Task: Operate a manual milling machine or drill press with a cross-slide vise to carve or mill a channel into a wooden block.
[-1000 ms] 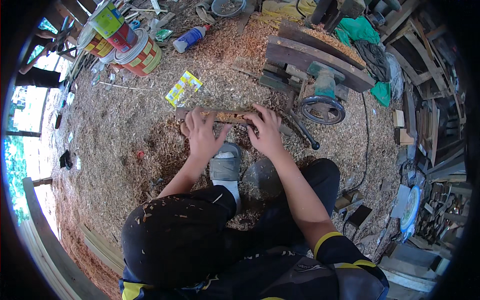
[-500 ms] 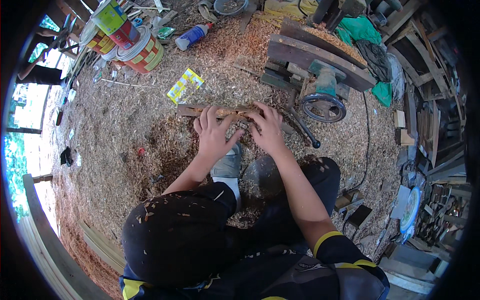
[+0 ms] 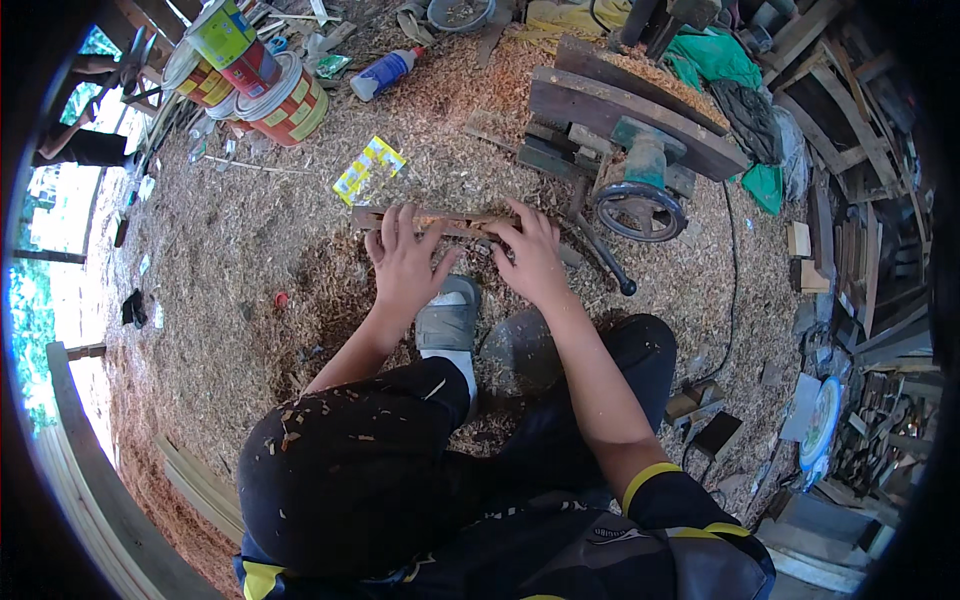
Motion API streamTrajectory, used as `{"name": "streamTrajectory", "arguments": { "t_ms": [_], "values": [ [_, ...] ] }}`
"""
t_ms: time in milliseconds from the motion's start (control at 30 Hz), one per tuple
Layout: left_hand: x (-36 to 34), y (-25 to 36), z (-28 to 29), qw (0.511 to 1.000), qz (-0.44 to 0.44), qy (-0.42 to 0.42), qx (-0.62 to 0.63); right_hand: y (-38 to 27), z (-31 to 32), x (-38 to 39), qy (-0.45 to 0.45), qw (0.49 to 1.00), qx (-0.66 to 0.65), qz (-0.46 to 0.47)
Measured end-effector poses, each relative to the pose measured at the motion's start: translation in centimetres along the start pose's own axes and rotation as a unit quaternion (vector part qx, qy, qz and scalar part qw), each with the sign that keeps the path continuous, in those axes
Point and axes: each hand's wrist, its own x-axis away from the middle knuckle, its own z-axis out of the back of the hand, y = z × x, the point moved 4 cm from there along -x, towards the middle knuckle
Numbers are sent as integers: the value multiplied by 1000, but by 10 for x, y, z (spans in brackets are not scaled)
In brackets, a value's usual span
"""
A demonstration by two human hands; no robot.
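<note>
A narrow weathered plank point(image 3: 452, 224) lies crosswise on the shavings in front of me, its hollow filled with orange wood bits. My left hand point(image 3: 405, 262) rests fingertips on its left part, fingers apart and thumb spread below the near edge. My right hand point(image 3: 526, 255) touches the right part with bent, separated fingers. Neither hand visibly grips it. My sandaled foot point(image 3: 445, 325) is just below the hands. Right of them are a metal handwheel point(image 3: 640, 210) under a dark wooden beam point(image 3: 625, 105) and a black-knobbed lever point(image 3: 610, 262). A yellow packet point(image 3: 365, 170) lies beyond.
Stacked buckets point(image 3: 280, 105) and a blue bottle point(image 3: 380, 78) are at the back left. Scrap wood point(image 3: 865, 260) piles along the right, near a black cable point(image 3: 732, 290). Green plastic point(image 3: 720, 55) lies behind the machine. Part of another person point(image 3: 80, 148) shows at the far left edge.
My left hand shifted right and then back left along the plank. My right hand moved slightly, still on the right part. More of the other person shows at the left edge.
</note>
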Motion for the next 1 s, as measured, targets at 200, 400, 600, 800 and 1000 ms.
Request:
{"name": "streamTrajectory", "arguments": {
  "t_ms": [200, 400, 600, 800, 1000],
  "values": [
    [1, -11, 1, 998, 53, 20, -5, 3, -3, 1, 36, 999, -30, 5],
    [-1, -19, 8, 994, 87, 12, 67, 0, -4, 4, 43, 999, -15, -3],
    [-10, 27, 17, 994, 33, 9, 108, -2, -4, 4, 57, 998, -3, 12],
    [-3, 21, 13, 999, 26, 22, 32, 1, -5, 6, 43, 999, -29, 7],
    [9, 6, 2, 999, 35, 30, 10, 2, -3, 7, 32, 999, -41, 7]
  ]
}}
